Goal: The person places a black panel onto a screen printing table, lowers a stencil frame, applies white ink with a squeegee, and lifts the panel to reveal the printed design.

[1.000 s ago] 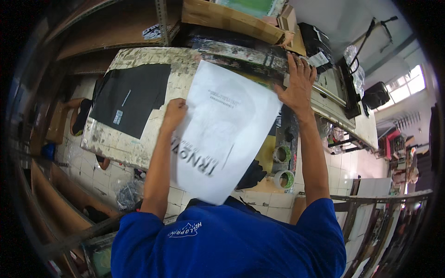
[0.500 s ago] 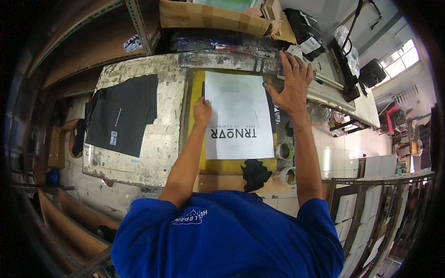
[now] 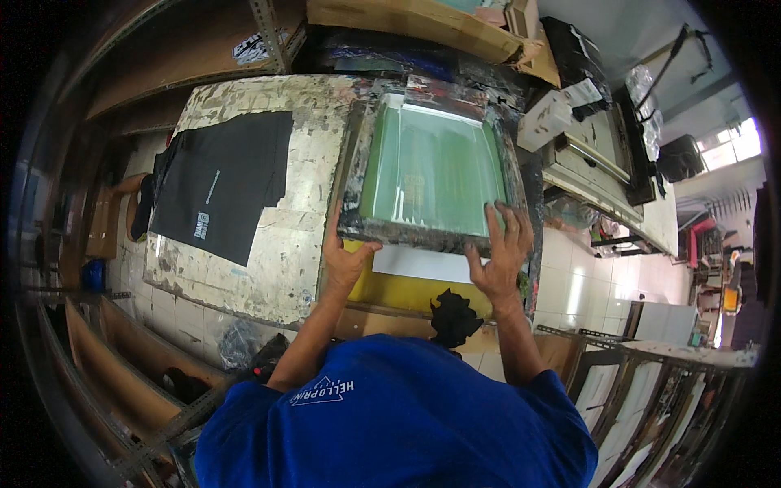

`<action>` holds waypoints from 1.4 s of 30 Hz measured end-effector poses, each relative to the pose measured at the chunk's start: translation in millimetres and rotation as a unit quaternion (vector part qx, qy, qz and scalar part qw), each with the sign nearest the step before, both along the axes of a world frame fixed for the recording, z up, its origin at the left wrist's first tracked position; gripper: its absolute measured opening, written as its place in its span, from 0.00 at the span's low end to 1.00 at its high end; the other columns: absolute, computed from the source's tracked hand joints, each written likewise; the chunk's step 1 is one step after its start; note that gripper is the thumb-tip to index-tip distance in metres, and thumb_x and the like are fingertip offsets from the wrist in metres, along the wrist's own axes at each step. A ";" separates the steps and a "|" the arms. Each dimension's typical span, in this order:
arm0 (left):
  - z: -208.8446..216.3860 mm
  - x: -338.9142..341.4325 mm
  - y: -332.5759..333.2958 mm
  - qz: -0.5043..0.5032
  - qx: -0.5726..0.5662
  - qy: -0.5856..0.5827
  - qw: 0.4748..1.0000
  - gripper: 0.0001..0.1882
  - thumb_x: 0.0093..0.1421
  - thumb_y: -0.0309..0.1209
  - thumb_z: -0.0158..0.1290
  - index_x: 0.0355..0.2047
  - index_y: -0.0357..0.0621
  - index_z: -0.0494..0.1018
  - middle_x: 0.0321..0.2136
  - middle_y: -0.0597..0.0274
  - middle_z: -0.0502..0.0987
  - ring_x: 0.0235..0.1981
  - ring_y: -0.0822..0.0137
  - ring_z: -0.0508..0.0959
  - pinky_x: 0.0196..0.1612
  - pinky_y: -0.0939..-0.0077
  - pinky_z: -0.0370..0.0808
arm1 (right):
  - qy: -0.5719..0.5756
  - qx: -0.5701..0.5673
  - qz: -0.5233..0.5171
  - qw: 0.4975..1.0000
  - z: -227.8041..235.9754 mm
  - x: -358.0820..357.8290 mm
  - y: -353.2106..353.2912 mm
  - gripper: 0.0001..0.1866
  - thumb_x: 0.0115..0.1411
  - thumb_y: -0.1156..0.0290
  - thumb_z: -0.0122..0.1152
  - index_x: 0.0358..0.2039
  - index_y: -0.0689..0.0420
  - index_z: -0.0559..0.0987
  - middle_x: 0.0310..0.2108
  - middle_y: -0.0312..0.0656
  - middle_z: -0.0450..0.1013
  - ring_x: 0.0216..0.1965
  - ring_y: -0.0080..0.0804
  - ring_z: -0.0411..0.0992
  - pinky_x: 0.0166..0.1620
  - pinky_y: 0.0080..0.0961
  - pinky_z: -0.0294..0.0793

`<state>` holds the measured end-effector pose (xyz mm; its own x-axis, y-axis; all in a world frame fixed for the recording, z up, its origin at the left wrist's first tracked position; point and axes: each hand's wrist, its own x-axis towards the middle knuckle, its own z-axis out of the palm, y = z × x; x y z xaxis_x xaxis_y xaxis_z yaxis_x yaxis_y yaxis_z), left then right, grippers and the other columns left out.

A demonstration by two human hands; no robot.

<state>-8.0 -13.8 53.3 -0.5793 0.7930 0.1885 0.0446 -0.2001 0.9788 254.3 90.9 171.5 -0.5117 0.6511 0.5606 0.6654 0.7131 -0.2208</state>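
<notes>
A screen-printing frame [image 3: 407,233] with dark, ink-stained edges and green mesh [image 3: 439,167] lies over the work board. White ink streaks run down the mesh's left side, and a white band crosses its far end. My left hand [image 3: 346,259] grips the near left corner, thumb along the front bar. At the near right corner my right hand [image 3: 501,259] holds the frame, fingers bent over its side and thumb at the front edge. White paper [image 3: 423,264] shows below the front bar on a yellow board [image 3: 407,291]; the frame hides the rest of the sheet.
Dark fabric pieces [image 3: 232,175] with small white prints lie stacked on the stained table [image 3: 305,122] at left. A crumpled black cloth [image 3: 455,317] sits at the board's near edge. Beyond the frame stands a cardboard box [image 3: 423,26]; a white box [image 3: 545,122] is at right.
The frame now covers most of the printed paper, which lay exposed before. My hands have left the paper area and come nearer, onto the frame's front corners. The view has shifted slightly.
</notes>
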 end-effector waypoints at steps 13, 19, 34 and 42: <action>-53.9 -0.9 -25.9 0.059 -0.086 0.259 0.960 0.57 0.34 0.43 0.78 0.63 0.33 0.64 0.43 0.49 0.75 0.43 0.49 0.74 0.49 0.58 0.70 | -0.230 0.000 0.027 0.973 -103.3 -135.6 321.2 0.50 0.57 0.58 0.69 0.74 0.46 0.50 0.71 0.50 0.55 0.70 0.58 0.53 0.68 0.56 0.56; -50.0 -3.4 -27.0 0.059 -0.079 0.263 0.960 0.57 0.34 0.45 0.77 0.63 0.34 0.64 0.44 0.48 0.75 0.43 0.48 0.73 0.49 0.57 0.69 | -0.151 -0.105 0.110 0.977 -82.9 -147.4 344.6 0.28 0.54 0.70 0.67 0.57 0.52 0.74 0.56 0.53 0.73 0.56 0.53 0.71 0.61 0.42 0.69; -47.3 -3.1 -27.8 0.048 -0.104 0.255 0.960 0.56 0.37 0.47 0.76 0.63 0.34 0.64 0.49 0.46 0.74 0.47 0.47 0.73 0.52 0.57 0.69 | -0.101 -0.078 0.082 0.988 -95.1 -129.8 280.0 0.23 0.53 0.76 0.63 0.51 0.51 0.78 0.45 0.45 0.79 0.47 0.49 0.75 0.50 0.47 0.72; -47.1 -4.0 -27.4 0.051 -0.101 0.269 0.956 0.54 0.36 0.41 0.76 0.63 0.34 0.64 0.48 0.46 0.75 0.45 0.46 0.73 0.51 0.56 0.69 | -0.084 -0.062 0.105 0.989 -108.1 -129.7 285.6 0.20 0.54 0.76 0.59 0.49 0.51 0.79 0.43 0.46 0.80 0.45 0.50 0.75 0.48 0.47 0.74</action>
<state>-12.0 -41.1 6.2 -0.5172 0.7897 0.3299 0.5625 0.0232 0.8264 124.6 376.5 63.4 -0.7224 0.5789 0.3782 0.5397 0.8139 -0.2151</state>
